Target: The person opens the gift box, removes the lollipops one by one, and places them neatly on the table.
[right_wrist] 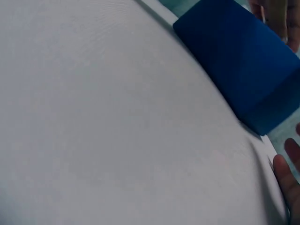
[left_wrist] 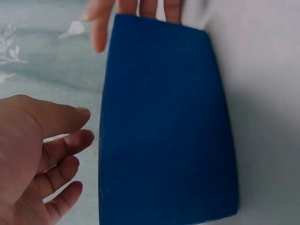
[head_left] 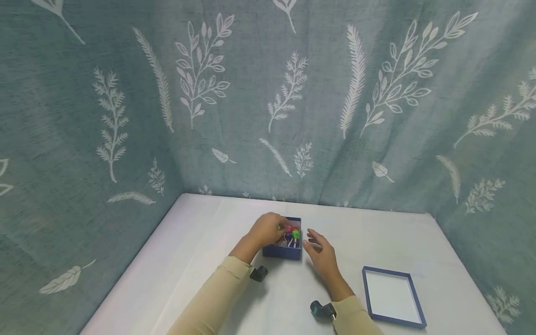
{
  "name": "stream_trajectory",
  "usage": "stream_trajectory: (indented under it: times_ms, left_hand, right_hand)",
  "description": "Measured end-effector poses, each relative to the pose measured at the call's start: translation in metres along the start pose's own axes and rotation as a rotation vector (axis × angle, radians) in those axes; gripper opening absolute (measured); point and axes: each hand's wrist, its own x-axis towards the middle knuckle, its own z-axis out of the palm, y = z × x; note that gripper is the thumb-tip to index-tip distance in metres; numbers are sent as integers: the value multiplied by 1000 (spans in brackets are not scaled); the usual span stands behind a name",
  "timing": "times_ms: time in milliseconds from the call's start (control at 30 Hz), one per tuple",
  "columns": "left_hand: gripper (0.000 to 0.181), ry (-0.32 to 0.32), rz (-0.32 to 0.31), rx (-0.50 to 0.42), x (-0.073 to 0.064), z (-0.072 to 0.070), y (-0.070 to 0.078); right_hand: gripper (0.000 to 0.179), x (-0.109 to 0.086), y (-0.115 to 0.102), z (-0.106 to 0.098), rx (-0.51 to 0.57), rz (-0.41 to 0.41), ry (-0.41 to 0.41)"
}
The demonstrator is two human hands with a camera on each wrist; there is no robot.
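A small blue box (head_left: 282,251) stands on the table, holding several lollipops (head_left: 296,234) in green, red and dark wrappers with white sticks. Over the box's left side reaches my left hand (head_left: 268,229), its fingers at the candy. In the left wrist view this hand (left_wrist: 42,150) has loosely bent fingers beside the box's rim, and nothing shows between them. My right hand (head_left: 321,253) hovers just right of the box, fingers loosely bent and holding nothing. The right wrist view catches its fingertips (right_wrist: 281,164) beside a box corner.
A shallow blue-edged lid (head_left: 393,295) with a white inside lies on the table to the right. A white cloth covers the table (head_left: 201,251). Green leaf-patterned curtains (head_left: 259,102) hang behind and on both sides. Small black cameras (head_left: 258,273) sit at both wrists.
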Motion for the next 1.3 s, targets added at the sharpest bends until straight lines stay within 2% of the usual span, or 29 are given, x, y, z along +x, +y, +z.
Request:
stream_trajectory:
  times_ms: [133, 200, 333, 467, 667, 833, 933, 1033, 1300]
  left_hand:
    - [21, -17, -14, 43, 5, 4, -3]
    - [21, -24, -19, 49, 8, 5, -4]
    - [22, -26, -25, 62, 15, 9, -5]
    - [21, -45, -17, 92, 22, 14, -5]
    - [16, -51, -9, 176, 27, 20, -2]
    - [5, -26, -5, 275, 27, 26, 1]
    - [4, -62, -15, 294, 26, 28, 6]
    - [5, -129, -34, 309, 27, 28, 12]
    - [32, -255, -40, 423, 34, 27, 26]
  right_hand:
    - [51, -3, -16, 4, 72, -38, -25]
    - [57, 0, -18, 6, 108, -18, -48]
    - [64, 10, -2, 10, 82, -5, -90]
    - [63, 14, 6, 9, 18, -22, -124]
    - [58, 12, 9, 12, -42, -64, -134]
    - [58, 8, 8, 13, -52, -50, -139]
    - [59, 6, 8, 13, -54, -26, -140]
    - [60, 6, 9, 13, -63, -12, -138]
    - [60, 8, 11, 11, -60, -39, -154]
